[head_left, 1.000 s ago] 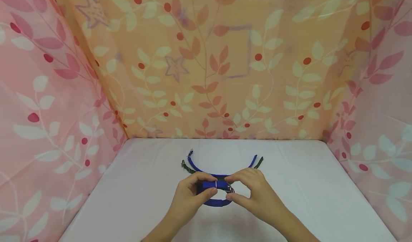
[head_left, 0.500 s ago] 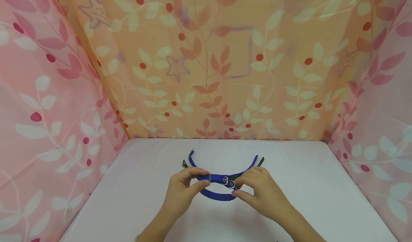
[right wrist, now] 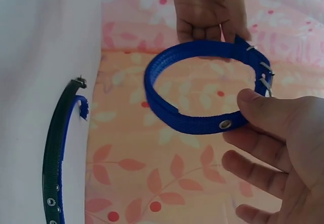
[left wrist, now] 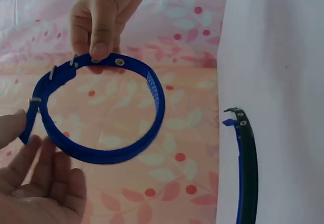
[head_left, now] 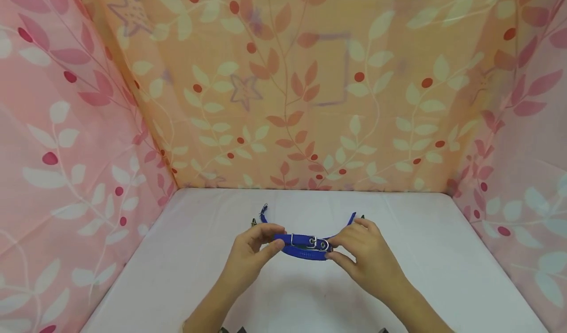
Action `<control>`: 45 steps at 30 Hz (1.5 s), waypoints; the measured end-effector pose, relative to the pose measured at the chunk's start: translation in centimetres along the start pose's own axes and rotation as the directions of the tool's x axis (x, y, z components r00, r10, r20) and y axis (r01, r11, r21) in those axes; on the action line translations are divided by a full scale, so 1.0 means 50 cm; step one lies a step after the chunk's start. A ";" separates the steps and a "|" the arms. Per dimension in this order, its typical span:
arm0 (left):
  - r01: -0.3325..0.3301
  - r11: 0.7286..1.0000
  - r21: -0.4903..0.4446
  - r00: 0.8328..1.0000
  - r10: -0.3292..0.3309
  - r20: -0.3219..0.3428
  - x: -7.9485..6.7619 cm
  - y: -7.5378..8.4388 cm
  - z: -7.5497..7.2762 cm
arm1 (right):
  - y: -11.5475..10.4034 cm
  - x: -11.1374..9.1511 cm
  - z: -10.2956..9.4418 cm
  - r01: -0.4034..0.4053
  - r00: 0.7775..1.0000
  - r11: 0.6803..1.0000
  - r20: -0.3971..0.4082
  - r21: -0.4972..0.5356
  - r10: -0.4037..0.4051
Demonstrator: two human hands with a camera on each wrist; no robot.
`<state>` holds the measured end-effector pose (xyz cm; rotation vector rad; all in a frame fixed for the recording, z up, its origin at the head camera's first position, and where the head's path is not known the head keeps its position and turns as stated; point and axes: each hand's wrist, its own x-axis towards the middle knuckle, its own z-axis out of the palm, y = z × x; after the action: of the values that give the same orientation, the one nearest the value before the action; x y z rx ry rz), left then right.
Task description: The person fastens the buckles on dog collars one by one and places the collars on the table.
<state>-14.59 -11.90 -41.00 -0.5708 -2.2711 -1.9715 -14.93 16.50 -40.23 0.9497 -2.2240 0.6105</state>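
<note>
Here we have the blue collar [head_left: 303, 240] up in the air over the counter [head_left: 177, 274], closed into a loop between our two hands, its buckle [head_left: 313, 241] looking fastened. Our left hand [head_left: 250, 250] pinches the loop by its tail end [left wrist: 31, 120], just past a metal keeper [left wrist: 34, 100], while our right hand [head_left: 363, 254] pinches the band beside the D-ring [head_left: 325, 245]. For this handling, we judge that a light, level grip serves best, as a hard squeeze would likely flatten the loop. To lay the tail end flat, steadying the buckle side with our right hand and drawing straight through the keeper, without a twist, seems surest. Our own fingers are the main hindrance, covering the band at both sides. Farther out, a dark green collar [right wrist: 52, 148] and a second blue collar [right wrist: 65, 138] lie side by side on the counter, partly hidden behind our hands in the head view; a low-swung loop could catch them. Beyond them hangs a leaf-patterned cloth [head_left: 283, 91], well apart from the work.
</note>
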 end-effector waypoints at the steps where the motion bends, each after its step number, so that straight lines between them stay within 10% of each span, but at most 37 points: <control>1: 0.019 1.000 0.003 1.000 -0.019 0.010 0.001 0.000 -0.002 | 0.001 0.001 -0.002 -0.002 1.000 1.000 -0.006 0.007 0.002; 11: 0.228 0.965 0.131 0.946 -0.252 0.203 0.009 0.008 -0.015 | 0.003 0.010 -0.007 0.120 0.978 0.992 -0.175 0.027 -0.113; 18: 0.265 0.960 0.092 0.926 -0.280 0.255 0.005 0.019 -0.019 | 0.016 0.008 -0.010 0.186 0.975 0.971 -0.147 0.147 -0.165; 24: 0.257 0.963 0.079 0.923 -0.269 0.274 0.003 0.026 -0.027 | 0.018 -0.003 -0.020 -0.156 0.987 0.954 0.082 0.256 0.139; 28: 0.246 0.969 0.010 0.925 -0.238 0.296 0.004 0.025 -0.030 | 0.014 -0.001 -0.027 -0.433 0.892 0.866 0.254 0.249 0.373; 33: 0.222 0.971 -0.090 0.926 -0.181 0.331 0.007 0.021 -0.029 | 0.017 0.003 -0.033 -0.582 0.799 0.749 0.391 0.316 0.457; 45: 0.122 0.988 -0.094 0.969 -0.099 0.225 0.006 0.001 -0.029 | 0.025 0.002 -0.002 -0.645 0.764 0.509 0.467 0.570 0.444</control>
<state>-15.12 -13.22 -40.62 -0.7214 -2.3809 -2.1949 -15.88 17.28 -40.31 0.6281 -2.5750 1.8629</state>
